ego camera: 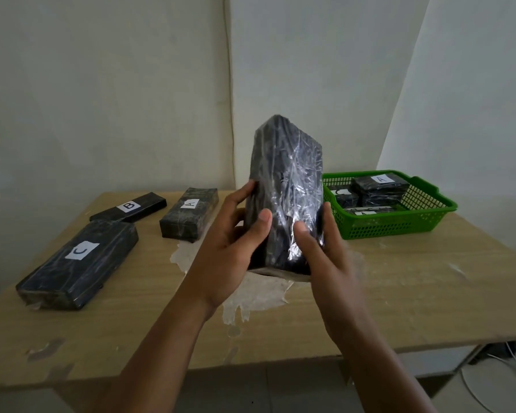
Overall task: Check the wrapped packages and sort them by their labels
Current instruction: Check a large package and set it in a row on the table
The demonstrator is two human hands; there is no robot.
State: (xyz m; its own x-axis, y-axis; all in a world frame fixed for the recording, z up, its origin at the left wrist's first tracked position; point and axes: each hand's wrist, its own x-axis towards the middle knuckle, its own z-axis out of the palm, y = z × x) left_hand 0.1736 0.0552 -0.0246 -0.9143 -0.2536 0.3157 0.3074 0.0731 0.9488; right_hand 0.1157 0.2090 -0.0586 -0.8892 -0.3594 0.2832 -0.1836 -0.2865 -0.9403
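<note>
Above the bench (399, 293) we grip one wrapped package (286, 186) upright, left hand (236, 242) and right hand (319, 251) clasping its lower end, presumably hunting its label.

Bare bench (399, 296) along the front edge and right front corner, three labelled packages (78, 263) crowding the left side, green basket (399, 225) blocking the right back corner, wall close behind the back edge
</note>
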